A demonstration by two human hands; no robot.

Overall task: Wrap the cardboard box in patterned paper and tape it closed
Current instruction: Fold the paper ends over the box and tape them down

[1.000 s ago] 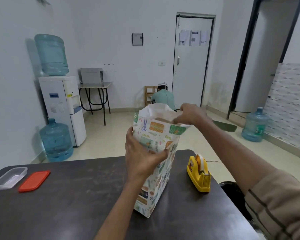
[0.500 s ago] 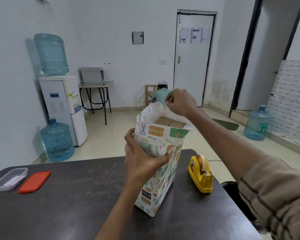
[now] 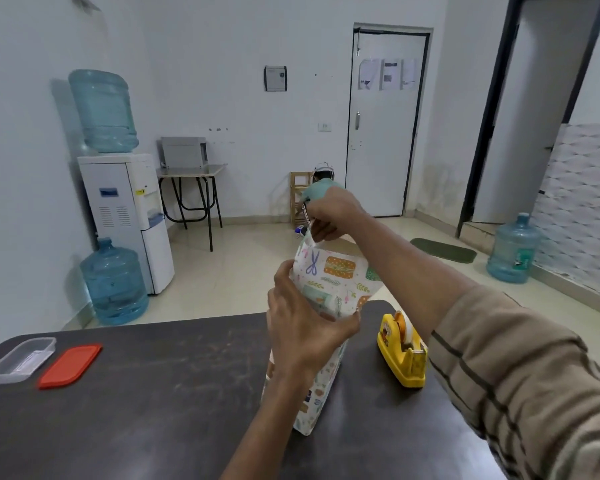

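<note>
The box stands upright on the dark table (image 3: 153,410), covered by white patterned paper (image 3: 336,282) with scissors and leaf prints; no bare cardboard shows. My left hand (image 3: 305,334) clasps the near side of the wrapped box around its middle. My right hand (image 3: 333,213) is above the box's top, pinching the far upper edge of the paper and holding it up. A yellow tape dispenser (image 3: 402,348) sits on the table just right of the box.
A clear plastic container (image 3: 20,358) and a red lid (image 3: 70,365) lie at the table's left edge. Beyond the table are a water dispenser (image 3: 125,216), blue water jugs (image 3: 113,282), a small desk, a crouching person (image 3: 321,188) and a closed door.
My right hand has risen from the top right corner of the paper and pulled the far flap upward and leftward. The left hand has kept its grip on the box.
</note>
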